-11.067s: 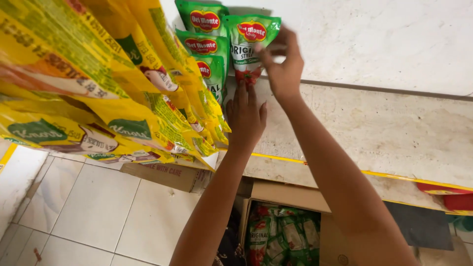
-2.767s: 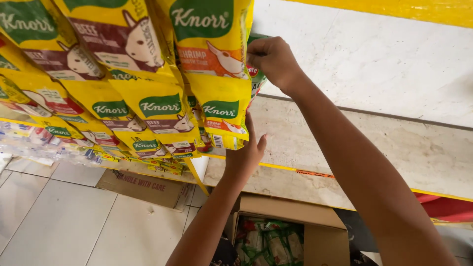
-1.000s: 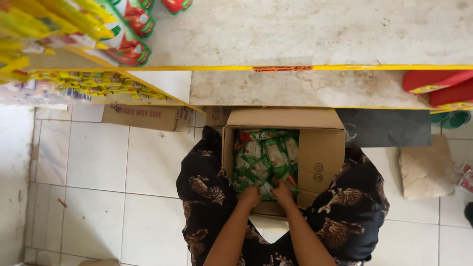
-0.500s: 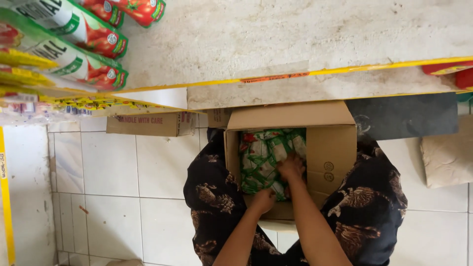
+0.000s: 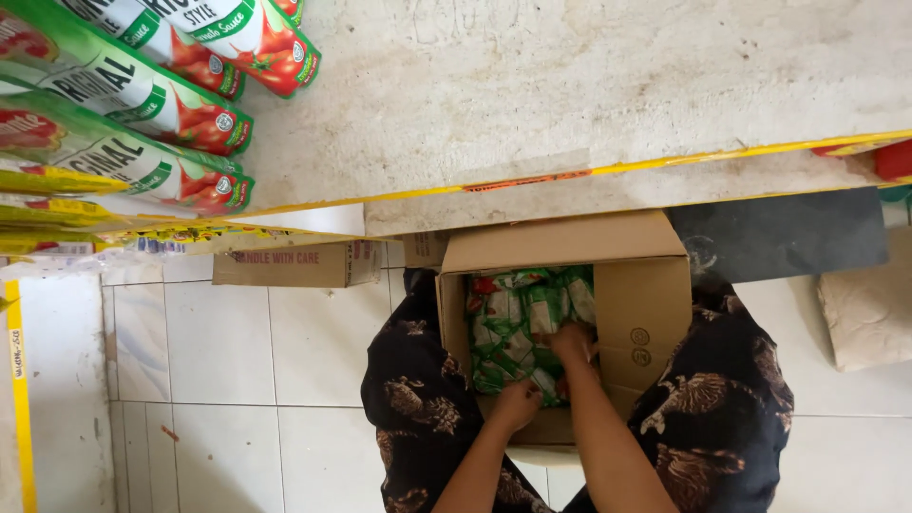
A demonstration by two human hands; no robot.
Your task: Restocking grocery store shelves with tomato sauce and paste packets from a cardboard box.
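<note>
Open brown cardboard box (image 5: 655, 313) sits on the lap, flaps out for reach. Inside it, green plastic sauce pouches (image 5: 518, 318). Right hand (image 5: 573, 343) mid-box, fingers curled on a pouch; left hand (image 5: 516, 406) at box's near edge, fingers bent, grip unclear.

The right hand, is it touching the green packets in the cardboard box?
Touching. The head view shows the right hand down inside the cardboard box, its fingers pressed onto the green packets with no gap showing between them.
</note>
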